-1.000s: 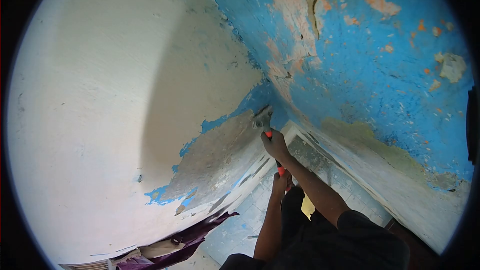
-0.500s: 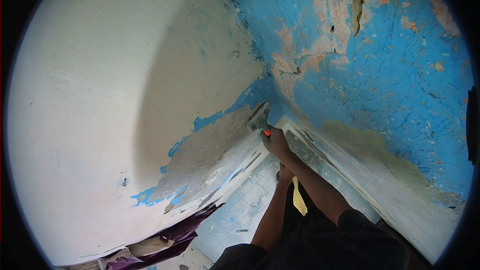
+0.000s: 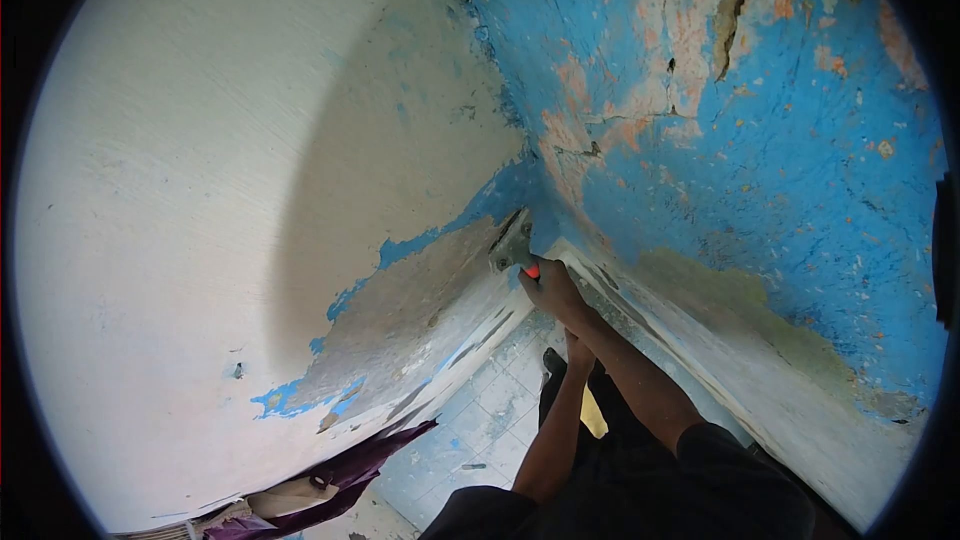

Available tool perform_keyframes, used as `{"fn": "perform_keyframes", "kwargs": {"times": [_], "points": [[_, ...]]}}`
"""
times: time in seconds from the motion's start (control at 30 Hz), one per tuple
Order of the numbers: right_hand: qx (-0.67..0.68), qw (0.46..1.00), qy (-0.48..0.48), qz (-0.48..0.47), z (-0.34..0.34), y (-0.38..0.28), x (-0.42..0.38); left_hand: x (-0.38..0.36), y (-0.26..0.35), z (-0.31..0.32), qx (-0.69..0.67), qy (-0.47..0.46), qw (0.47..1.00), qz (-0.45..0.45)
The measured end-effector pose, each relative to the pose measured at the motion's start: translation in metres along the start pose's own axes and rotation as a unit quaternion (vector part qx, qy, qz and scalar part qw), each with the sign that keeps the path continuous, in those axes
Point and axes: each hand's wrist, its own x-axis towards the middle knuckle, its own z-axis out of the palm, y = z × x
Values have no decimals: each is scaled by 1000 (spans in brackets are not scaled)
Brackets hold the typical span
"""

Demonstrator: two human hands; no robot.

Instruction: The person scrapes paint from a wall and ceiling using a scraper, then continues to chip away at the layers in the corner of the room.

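My right hand (image 3: 553, 290) is wrapped round the handle of a wide-bladed scraper (image 3: 514, 244), with a bit of red showing at the handle. The scraper's head lies at the left wall, close to the corner, over a strip between blue paint (image 3: 515, 185) and bare grey plaster (image 3: 400, 310). My left hand (image 3: 578, 348) is just below my right wrist. Its fingers are mostly hidden behind my right forearm, so what it grips, if anything, does not show.
The blue right wall (image 3: 690, 185) has peeling patches and a deep crack (image 3: 738, 10). The left wall (image 3: 190, 190) is off-white. Purple fabric or sheeting (image 3: 350, 465) lies at the lower left. A small object (image 3: 473, 466) rests on the tiled floor (image 3: 490, 410). Something yellow (image 3: 594, 414) shows between my arms.
The scraper and my right hand have shifted slightly left and down in view. My view has tilted a little, and a dark shoe now shows beside my left forearm.
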Motion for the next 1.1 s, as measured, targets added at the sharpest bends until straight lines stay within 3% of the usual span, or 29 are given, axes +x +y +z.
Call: {"fn": "perform_keyframes", "kwargs": {"times": [0.03, 0.13, 0.23, 0.3, 0.43, 0.53, 0.63, 0.73, 0.83, 1.03, 1.1], "points": [[1, 1000, -20, 14, -2, -2, -1, -1, -5, 5, -29, 45, 998, -26], [19, 1000, -19, 15, 4, 16, -1, 5, 10, -3, -122, 25, 986, -108], [-20, 997, 49, -59, 7, 7, 7, 17, 51, -19, -94, -17, 994, -58], [-20, 999, 15, -24, 7, 4, 1, 6, 21, -12, -28, 11, 999, -16], [10, 1000, -5, 7, 8, 8, 2, 14, 5, -16, -57, -11, 998, -1], [-22, 989, 73, -124, 10, -13, 15, 32, 27, -31, 47, -19, 999, -11], [-19, 992, 52, -116, 1, -41, 14, 42, -2, -37, 77, -57, 995, -5], [-4, 999, 34, -1, 14, 15, 7, 24, 27, -31, -35, -27, 998, -41], [1, 998, 55, -30, 20, 10, 4, 19, 6, -33, -21, -14, 998, -55], [5, 996, 53, -68, 8, -38, 13, 43, 14, -53, 71, -91, 993, -36], [3, 999, 46, -26, 15, -7, 5, 24, 9, -40, -29, -42, 998, -42]]}}
